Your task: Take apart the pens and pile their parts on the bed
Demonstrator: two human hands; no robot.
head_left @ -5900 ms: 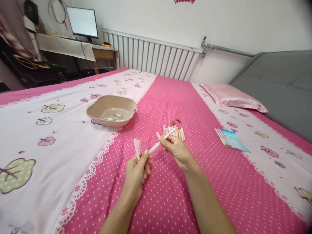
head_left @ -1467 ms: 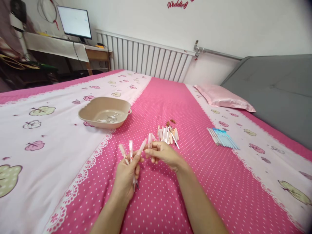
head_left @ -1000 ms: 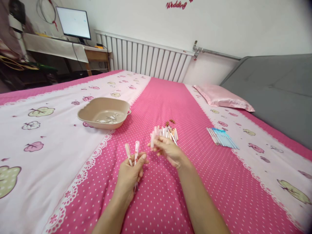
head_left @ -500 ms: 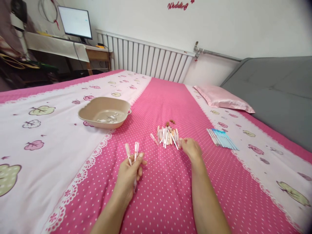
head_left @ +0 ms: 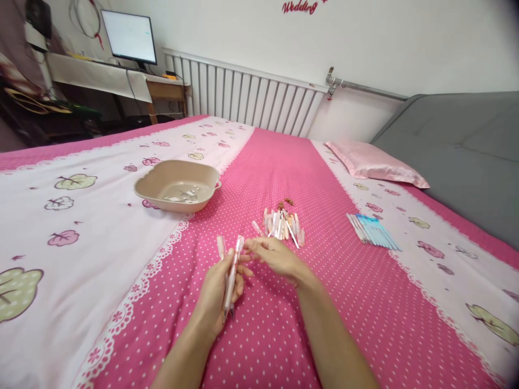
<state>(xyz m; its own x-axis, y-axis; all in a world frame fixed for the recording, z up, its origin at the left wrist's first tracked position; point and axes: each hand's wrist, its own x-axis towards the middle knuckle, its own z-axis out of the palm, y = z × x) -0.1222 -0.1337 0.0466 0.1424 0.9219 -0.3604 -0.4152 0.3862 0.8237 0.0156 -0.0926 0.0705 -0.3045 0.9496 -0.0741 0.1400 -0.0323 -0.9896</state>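
My left hand [head_left: 221, 286] is closed round two or three slim pink-and-white pens [head_left: 230, 270], their caps pointing up and their tips sticking out below the fist. My right hand [head_left: 275, 258] sits just to the right, fingertips pinched together at the upper end of one of those pens. A loose pile of pens and caps [head_left: 281, 224] lies on the pink dotted bedsheet [head_left: 284, 324] just beyond both hands.
A beige plastic basin [head_left: 178, 185] with several small pieces in it stands to the far left. A bundle of blue refills [head_left: 373, 231] lies to the right. A pink pillow [head_left: 377, 162] and a grey headboard sit at the far right; a radiator and a desk with a monitor stand behind.
My right hand went out to the pile, then came back to my left hand. My left hand stayed put, holding the pens throughout.
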